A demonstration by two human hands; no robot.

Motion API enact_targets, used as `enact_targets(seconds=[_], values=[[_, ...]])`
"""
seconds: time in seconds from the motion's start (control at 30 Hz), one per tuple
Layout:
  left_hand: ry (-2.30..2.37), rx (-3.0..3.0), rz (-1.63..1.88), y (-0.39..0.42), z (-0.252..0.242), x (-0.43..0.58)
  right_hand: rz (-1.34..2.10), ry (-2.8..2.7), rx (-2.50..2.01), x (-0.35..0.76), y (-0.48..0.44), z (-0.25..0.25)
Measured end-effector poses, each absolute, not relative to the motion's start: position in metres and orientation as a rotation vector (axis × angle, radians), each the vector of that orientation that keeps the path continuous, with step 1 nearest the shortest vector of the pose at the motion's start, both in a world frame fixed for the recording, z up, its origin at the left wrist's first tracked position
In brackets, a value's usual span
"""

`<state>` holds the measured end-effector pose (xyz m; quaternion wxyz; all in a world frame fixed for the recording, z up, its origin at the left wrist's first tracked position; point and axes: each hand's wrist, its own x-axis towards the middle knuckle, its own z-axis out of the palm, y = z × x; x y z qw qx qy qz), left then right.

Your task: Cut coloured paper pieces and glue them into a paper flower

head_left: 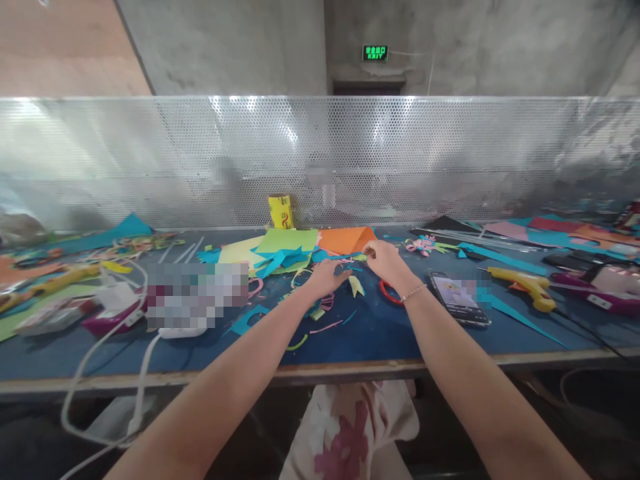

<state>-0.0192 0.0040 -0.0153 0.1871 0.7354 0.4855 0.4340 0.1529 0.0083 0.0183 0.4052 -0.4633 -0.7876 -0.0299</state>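
My left hand (326,279) is low over the tabletop, its fingers bent and its thumb pointing right. Whatever lies in those fingers is too small to make out. Close by on the right, my right hand (386,261) pinches the end of a small yellow-green paper strip (359,258). Orange paper (347,240) lies just beyond both hands. Below my right hand shows a red loop-shaped handle (391,292), partly covered by the wrist. A pale yellow paper piece with a notched end (356,287) rests between my hands, among curled scraps.
Green paper (290,239) and cut blue paper (283,259) lie left of centre, with a yellow box (281,211) behind. At right are a phone (457,298), a yellow glue gun (530,288) and a pink paper flower (423,245). A white cable (75,387) hangs at left. A perforated metal screen (400,160) stands behind.
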Motion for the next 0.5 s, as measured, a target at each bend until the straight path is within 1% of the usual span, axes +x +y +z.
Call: enact_targets(seconds=[0.13, 0.27, 0.5], values=[[1.543, 2.262, 1.002, 0.004, -0.022, -0.015, -0.021, -1.971, -1.334, 0.157, 0.018, 0.011], [1.595, 2.232, 0.966, 0.004, -0.024, -0.010, -0.050, -2.021, -1.362, 0.158, 0.023, 0.006], [1.297, 2.075, 1.019, -0.006, -0.016, -0.003, 0.088, -2.013, -1.293, 0.160, 0.026, 0.002]])
